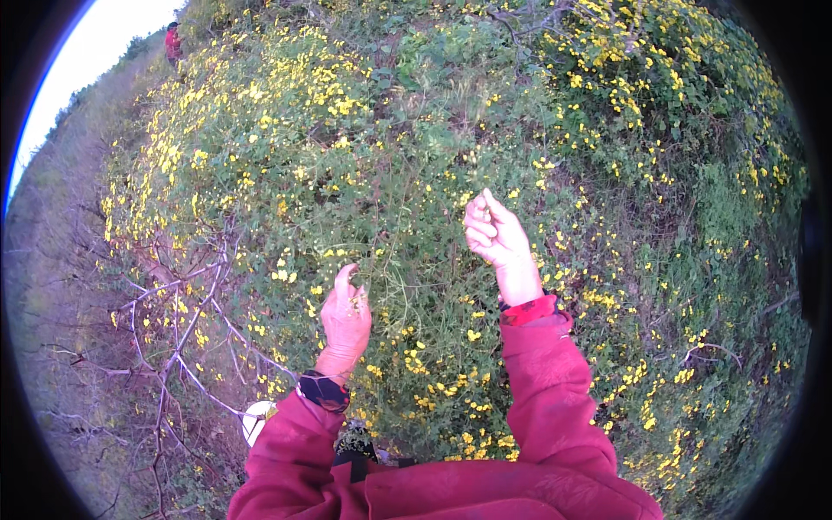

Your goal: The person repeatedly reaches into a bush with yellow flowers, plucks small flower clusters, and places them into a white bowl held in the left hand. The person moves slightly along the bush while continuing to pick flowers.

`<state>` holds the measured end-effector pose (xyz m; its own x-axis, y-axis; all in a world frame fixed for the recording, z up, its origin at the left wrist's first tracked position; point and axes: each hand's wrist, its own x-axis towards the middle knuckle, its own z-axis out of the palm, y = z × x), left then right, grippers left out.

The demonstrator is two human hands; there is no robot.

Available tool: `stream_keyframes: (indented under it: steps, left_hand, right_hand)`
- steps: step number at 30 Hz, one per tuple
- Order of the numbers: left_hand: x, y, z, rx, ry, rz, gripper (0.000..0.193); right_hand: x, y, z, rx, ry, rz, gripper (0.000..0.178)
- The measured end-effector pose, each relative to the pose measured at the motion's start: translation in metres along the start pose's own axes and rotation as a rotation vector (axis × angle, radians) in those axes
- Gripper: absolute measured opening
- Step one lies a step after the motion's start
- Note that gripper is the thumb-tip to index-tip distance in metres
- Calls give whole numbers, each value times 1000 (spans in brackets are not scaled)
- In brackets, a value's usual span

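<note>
Red-sleeved hands (pixel 494 236) raised among flowers (pixel 472 334)

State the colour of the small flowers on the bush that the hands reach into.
Yellow: the flowers dot the green bush, clearest in the head view.

One fisheye view from the head, tilted down and forward, close over the raised hands, facing a green shrub with small yellow flowers (pixel 364 130); horizon at ten o'clock.
</note>
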<state>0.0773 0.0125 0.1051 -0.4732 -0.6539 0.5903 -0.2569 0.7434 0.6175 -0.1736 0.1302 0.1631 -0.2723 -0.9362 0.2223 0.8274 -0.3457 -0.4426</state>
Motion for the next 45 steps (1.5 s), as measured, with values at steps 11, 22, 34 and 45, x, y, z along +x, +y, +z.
stream_keyframes:
  steps: [11, 22, 34, 45]
  left_hand:
    - [14, 34, 9, 374, 96, 601, 43]
    - [-31, 136, -11, -331, -68, 1172, 15]
    - [36, 56, 126, -1003, -835, -796, 31]
    - [28, 49, 109, -918, -779, -922, 20]
  right_hand:
    - [-43, 30, -33, 102, 13, 62, 27]
    - [-55, 33, -54, 371, 25, -13, 26]
    - [-66, 91, -78, 447, -87, 28, 24]
    - [-115, 97, -74, 230, 429, 60, 33]
